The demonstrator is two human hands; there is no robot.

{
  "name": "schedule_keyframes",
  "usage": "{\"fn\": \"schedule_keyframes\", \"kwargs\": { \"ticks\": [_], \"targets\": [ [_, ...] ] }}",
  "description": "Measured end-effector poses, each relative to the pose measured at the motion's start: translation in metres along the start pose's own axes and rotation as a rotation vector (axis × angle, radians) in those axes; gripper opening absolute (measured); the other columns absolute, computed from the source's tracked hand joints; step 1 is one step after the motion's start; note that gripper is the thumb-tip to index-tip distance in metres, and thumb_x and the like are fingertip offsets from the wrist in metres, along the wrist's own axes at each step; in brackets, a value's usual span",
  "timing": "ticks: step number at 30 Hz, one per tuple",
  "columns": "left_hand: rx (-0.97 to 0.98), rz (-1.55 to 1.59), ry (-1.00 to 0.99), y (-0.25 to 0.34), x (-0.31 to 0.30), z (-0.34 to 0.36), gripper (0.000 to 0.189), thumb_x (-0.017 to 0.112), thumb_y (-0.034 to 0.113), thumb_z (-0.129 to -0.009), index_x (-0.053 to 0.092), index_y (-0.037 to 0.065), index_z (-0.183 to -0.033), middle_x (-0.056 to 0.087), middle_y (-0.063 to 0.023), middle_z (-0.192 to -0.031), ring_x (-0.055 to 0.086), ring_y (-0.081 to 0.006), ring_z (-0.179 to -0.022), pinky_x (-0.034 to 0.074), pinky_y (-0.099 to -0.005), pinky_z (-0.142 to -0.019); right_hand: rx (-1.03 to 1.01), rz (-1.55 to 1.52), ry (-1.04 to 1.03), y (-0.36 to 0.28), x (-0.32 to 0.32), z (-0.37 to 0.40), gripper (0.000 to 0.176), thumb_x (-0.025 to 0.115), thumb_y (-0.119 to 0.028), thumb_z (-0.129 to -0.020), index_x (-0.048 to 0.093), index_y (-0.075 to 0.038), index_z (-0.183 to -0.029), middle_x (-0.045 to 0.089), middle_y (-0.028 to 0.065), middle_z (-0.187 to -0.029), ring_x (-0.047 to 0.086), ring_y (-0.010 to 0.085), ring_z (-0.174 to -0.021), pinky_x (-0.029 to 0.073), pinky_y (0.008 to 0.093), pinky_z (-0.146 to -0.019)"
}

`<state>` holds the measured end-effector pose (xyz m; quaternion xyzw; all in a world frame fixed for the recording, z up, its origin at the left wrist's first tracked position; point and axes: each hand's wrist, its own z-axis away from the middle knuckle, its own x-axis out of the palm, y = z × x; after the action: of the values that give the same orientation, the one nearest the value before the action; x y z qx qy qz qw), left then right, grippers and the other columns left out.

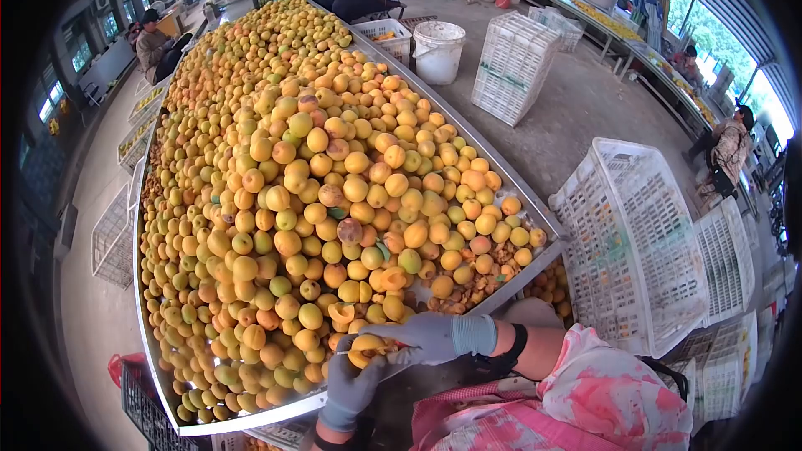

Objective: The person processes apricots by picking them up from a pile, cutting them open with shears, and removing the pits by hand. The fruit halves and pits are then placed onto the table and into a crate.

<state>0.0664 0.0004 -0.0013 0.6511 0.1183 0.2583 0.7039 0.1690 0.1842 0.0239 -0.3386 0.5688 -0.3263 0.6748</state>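
Note:
My left hand (349, 382), in a grey glove, is closed around an apricot (366, 351) at the near edge of the heap. Coming in from the right, my right hand (422, 337) in a matching glove has its fingers closed on the same apricot, which looks split. The fingers partly cover the fruit, and whether a small tool is between them I cannot make out. Just beyond lies an opened apricot half (341, 313) among whole apricots (288, 242). To the right, several brown apricot pits (494, 271) are piled in the table's corner.
A metal-rimmed table (526, 192) bears the large heap. White plastic crates (635, 242) stand close on my right, with a stacked crate (516, 67) and a white bucket (438, 52) farther off. A dark crate (150, 405) sits below left. Other people (727, 150) sit around.

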Motion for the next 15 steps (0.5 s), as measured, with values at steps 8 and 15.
{"fn": "schedule_keyframes", "kwargs": {
  "ticks": [8,15],
  "targets": [
    [-0.048,0.015,-0.236,0.003,0.019,0.0,0.042,0.063,0.003,-0.084,0.042,-0.002,-0.12,0.057,-0.0061,-0.097,0.055,-0.0102,-0.084,0.048,-0.0237,-0.076,0.048,-0.059,0.313,0.015,0.0,-0.009,0.056,0.047,-0.044,-0.095,0.044,0.001,-0.128,0.061,0.0238,-0.086,0.062,0.0389,-0.08,0.047,0.044,-0.068],
    [-0.102,0.226,-0.002,0.0,0.003,-0.009,0.048,0.066,0.009,-0.086,0.042,0.003,-0.127,0.06,-0.0101,-0.106,0.062,-0.0158,-0.091,0.052,-0.0272,-0.079,0.148,0.075,0.247,0.018,-0.019,-0.001,0.045,0.05,-0.044,-0.093,0.052,-0.005,-0.115,0.061,0.0219,-0.078,0.061,0.041,-0.075,0.046,0.0449,-0.064]
  ]
}}
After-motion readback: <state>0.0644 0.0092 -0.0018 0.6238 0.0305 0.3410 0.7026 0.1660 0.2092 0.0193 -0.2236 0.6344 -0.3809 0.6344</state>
